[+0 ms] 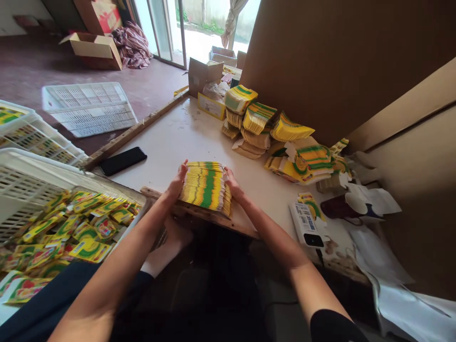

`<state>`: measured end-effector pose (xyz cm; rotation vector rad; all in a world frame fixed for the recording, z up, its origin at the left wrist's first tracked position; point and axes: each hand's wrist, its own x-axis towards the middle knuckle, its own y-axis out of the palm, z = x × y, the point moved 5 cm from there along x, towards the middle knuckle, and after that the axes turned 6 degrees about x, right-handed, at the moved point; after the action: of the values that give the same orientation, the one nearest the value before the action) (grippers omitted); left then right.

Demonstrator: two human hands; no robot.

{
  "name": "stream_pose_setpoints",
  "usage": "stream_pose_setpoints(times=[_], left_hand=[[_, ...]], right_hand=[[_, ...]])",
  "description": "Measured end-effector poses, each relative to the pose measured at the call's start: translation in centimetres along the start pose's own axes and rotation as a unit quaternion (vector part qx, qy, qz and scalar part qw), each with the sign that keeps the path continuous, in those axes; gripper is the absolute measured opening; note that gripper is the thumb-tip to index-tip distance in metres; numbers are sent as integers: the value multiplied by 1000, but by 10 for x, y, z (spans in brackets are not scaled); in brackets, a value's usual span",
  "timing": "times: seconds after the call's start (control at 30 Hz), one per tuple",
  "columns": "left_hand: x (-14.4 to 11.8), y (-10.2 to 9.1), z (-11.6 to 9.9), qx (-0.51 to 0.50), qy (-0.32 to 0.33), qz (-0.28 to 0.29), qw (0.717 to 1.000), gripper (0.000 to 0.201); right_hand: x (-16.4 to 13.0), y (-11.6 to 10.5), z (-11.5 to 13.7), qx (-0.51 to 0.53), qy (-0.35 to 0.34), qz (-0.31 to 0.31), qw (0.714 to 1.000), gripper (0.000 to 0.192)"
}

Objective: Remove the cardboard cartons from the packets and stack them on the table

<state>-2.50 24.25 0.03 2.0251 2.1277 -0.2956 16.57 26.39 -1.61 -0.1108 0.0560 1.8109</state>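
Note:
Between my two hands is a thick stack of yellow and green printed packets point(204, 185), at the near edge of the white table point(167, 137). My left hand point(177, 183) presses against its left side, fingers toward the far corner. On the opposite side, my right hand point(232, 183) grips the stack's right end. The packets stand edge-up, packed closely, with a green band running across them. Parts of the fingers are hidden behind the stack.
Piled packet bundles point(258, 118) line the table's right side. A black phone point(123, 160) lies at left. A white crate point(21, 178) full of loose yellow packets point(89, 223) stands beside my leg. At right are a white power strip point(304, 223) and a dark mug point(338, 207).

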Motion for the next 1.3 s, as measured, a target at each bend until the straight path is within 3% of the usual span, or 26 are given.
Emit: stream_pose_setpoints(times=[0.1,0.27,0.37,0.47,0.57,0.7,0.8,0.93,1.07,1.2,1.3], left_hand=[[2,0,4,52,6,-8,999,63],[1,-13,7,183,51,50,981,84],[-7,-19,4,234,94,106,962,100],[-17,-21,1,229,97,197,948,121],[-24,-20,-1,214,87,252,940,133],[-24,-17,1,195,97,243,945,140],[-21,-13,7,143,100,241,955,142],[-17,-12,3,144,103,185,967,134],[-7,-15,-3,143,11,117,983,116],[2,-14,-7,153,-66,137,976,75],[7,-17,-9,179,-107,152,966,60]], right_hand=[[-5,-1,-1,1,2,-23,1000,66],[-16,-14,-4,21,24,-15,999,65],[-29,-16,-4,39,21,17,999,81],[-43,-12,0,45,-8,83,996,107],[-54,-12,1,30,-30,131,991,125],[-64,-13,-9,-27,-61,167,984,132],[-68,-13,-20,-100,-77,117,985,120],[-66,-13,-16,-146,-80,24,986,95],[-50,-22,6,-152,-36,-23,988,92],[-19,-31,24,-179,55,-38,982,79],[3,-27,27,-162,112,-2,980,51]])
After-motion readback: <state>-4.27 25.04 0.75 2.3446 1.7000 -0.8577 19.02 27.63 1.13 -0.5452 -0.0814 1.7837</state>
